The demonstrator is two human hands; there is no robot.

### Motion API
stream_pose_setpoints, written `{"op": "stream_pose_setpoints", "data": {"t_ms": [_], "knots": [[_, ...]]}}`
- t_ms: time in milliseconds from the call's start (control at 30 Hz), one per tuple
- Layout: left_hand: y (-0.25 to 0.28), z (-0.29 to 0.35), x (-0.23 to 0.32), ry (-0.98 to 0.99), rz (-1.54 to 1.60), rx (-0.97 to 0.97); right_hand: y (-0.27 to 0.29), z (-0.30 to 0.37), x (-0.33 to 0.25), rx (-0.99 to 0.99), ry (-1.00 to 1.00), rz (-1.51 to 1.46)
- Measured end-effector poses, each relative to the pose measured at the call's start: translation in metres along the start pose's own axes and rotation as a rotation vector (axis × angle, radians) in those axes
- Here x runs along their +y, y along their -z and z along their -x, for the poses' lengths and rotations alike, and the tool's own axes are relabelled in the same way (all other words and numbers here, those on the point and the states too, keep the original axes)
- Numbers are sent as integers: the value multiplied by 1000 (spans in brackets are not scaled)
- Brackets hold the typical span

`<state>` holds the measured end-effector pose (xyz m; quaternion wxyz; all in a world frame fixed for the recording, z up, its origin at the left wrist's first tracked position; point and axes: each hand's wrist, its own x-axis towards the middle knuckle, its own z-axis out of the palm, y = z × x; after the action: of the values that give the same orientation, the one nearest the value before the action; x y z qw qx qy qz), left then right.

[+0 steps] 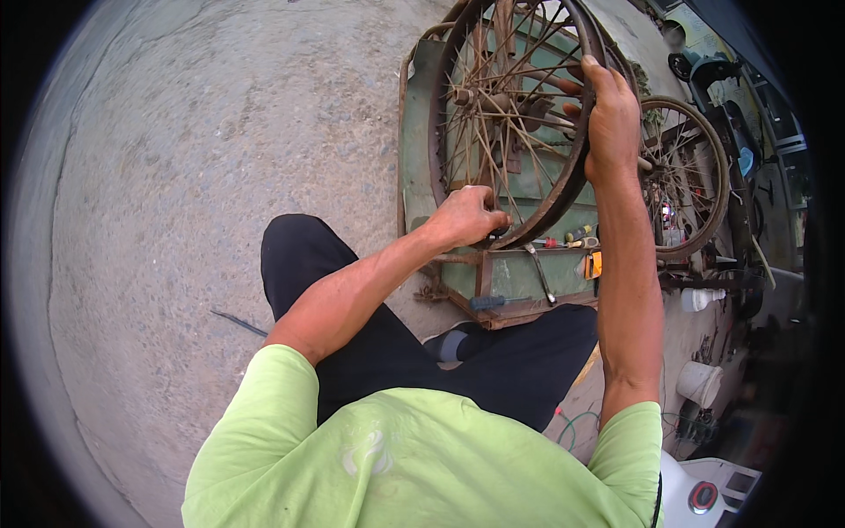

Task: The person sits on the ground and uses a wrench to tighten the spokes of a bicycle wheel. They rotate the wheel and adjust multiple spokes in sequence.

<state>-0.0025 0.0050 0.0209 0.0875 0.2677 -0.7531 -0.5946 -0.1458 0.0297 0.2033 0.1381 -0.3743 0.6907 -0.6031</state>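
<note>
Head view, from the left: the left hand's (pixel 471 216) fingers are curled in a pinch at the lower rim of the spoked wheel (pixel 497 104), though what they grip is hidden; the wheel stands before a green metal panel (pixel 424 97). The right hand (pixel 613 119) clasps its right side, fingers among the spokes. The wheel work seems partway: a dark tyre (pixel 556 204) follows the rim, but whether it is fully seated cannot be told. Concrete ground (pixel 220 132) gives room leftward; a tray edge (pixel 510 319) and steel hand tool (pixel 540 275) crowd below; a second wheel (pixel 724 176) limits the right.
</note>
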Motion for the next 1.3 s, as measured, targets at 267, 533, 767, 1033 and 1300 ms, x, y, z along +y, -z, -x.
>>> {"op": "stream_pose_setpoints", "data": {"t_ms": [267,533,767,1033,1300], "knots": [[-8,2,-2,-13,-77,85,3,1,2,-5,-44,-176],[13,10,-15,43,280,-203,37,57,171,-36,-650,-358],[17,12,-31,-259,83,-184,-1,67,209,-366,-920,-376],[9,4,-37,-184,186,-221,-6,70,212,-410,-903,-625],[8,11,-21,130,409,-289,-6,69,208,-370,-914,-540]]}}
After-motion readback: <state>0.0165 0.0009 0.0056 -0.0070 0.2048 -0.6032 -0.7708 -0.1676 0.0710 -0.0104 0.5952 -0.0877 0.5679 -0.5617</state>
